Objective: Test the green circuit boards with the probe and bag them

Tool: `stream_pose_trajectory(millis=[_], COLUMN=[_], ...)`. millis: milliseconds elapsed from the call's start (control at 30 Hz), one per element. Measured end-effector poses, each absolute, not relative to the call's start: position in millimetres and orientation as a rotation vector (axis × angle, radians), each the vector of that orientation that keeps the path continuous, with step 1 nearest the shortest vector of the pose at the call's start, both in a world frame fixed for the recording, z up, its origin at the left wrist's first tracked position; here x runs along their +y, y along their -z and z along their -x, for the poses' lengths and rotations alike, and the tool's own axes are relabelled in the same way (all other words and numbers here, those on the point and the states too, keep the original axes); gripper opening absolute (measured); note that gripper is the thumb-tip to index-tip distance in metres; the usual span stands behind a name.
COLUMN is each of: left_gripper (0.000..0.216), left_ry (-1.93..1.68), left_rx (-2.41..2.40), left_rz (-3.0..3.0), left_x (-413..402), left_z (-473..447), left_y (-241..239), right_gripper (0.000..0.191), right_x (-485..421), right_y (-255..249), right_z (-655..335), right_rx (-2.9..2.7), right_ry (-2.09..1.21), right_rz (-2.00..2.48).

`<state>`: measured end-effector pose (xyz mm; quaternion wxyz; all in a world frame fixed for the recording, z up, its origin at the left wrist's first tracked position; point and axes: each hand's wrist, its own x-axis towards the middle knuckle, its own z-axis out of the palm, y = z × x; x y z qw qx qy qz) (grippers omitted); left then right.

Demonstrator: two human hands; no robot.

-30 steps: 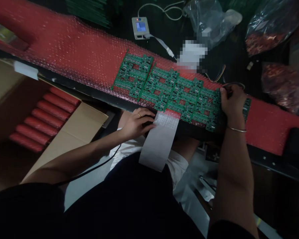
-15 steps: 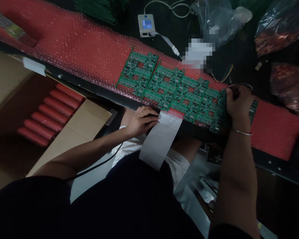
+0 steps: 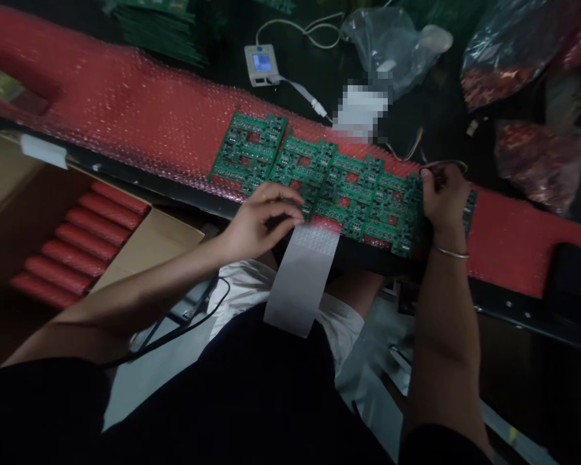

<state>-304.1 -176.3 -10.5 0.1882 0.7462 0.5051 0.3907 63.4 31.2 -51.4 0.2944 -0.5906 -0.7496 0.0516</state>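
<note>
Several green circuit boards (image 3: 351,200) lie in a slanting row on red bubble wrap (image 3: 164,103). My left hand (image 3: 259,223) hovers over the row's near edge, thumb and fingertips pinched; whatever they hold is too small to make out. Just beside it, a strip of small white labels (image 3: 303,278) hangs over the table edge toward my lap. At the row's right end, my right hand (image 3: 446,200) is closed around the end of a thin cable (image 3: 443,165), against the boards. Its fingertips are partly hidden.
A small white tester (image 3: 262,64) with a lit screen stands behind the boards, wired to a pixelated white item (image 3: 361,110). Plastic bags (image 3: 537,161) lie at the right, stacked green boards (image 3: 159,26) at the back left. A cardboard box (image 3: 140,239) holds red rolls (image 3: 72,239).
My left hand has lifted from the label strip and moved up over the boards' near edge. My right hand stays at the row's right end. The whole view has shifted slightly.
</note>
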Motion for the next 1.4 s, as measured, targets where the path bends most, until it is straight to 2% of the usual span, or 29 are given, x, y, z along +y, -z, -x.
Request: stream_pose_trajectory(millis=[133, 233, 367, 600, 1033, 1233, 1400], left_gripper=[0.015, 0.020, 0.023, 0.021, 0.016, 0.042, 0.050], left_ry=[-0.973, -0.870, -0.760, -0.563, -0.591, -0.592, -0.464], left_rx=[1.154, 0.992, 1.074, 1.232, 1.384, 1.463, 1.415], left_rz=[-2.196, -2.239, -2.268, -2.315, -2.325, -2.209, -2.172], left_x=[-91, -21, 32, 32, 23, 32, 47], left_z=[260, 201, 136, 115, 105, 100, 103], left_y=[-17, -3, 29, 39, 46, 41, 35], right_gripper=[0.022, 0.029, 0.035, 0.034, 0.036, 0.035, 0.036], right_x=[35, 40, 44, 50, 53, 54, 56], right_y=[59, 67, 74, 81, 86, 89, 82], right_z=[-68, -72, -76, -78, -76, -76, -77], right_rx=[-1.876, -1.827, -1.812, -1.835, -1.777, -1.735, -1.711], right_ry=[-0.197, -0.259, -0.309, -0.319, -0.366, -0.396, -0.384], right_rz=[1.514, 1.437, 1.349, 1.289, 1.246, 1.238, 1.264])
